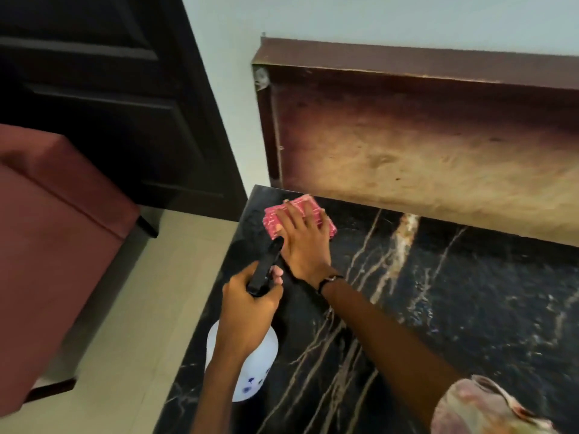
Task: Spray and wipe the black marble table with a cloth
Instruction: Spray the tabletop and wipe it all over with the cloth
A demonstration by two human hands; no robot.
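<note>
Patterned sleeve at lower right edge, nearest camera. Left hand curled round black trigger head of white spray bottle, bottle over near-left part of black marble table. Right hand flat, fingers straight and spread, pressing folded pink cloth onto table's far-left corner. Dark band on right wrist. Brown wooden panel behind table. Red seat at left.

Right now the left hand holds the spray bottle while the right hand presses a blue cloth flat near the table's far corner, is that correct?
Not quite: the cloth is pink, not blue, as the head view shows. Otherwise yes: the left hand grips the spray bottle, and the right hand presses the cloth flat near the far corner of the black marble table.
</note>
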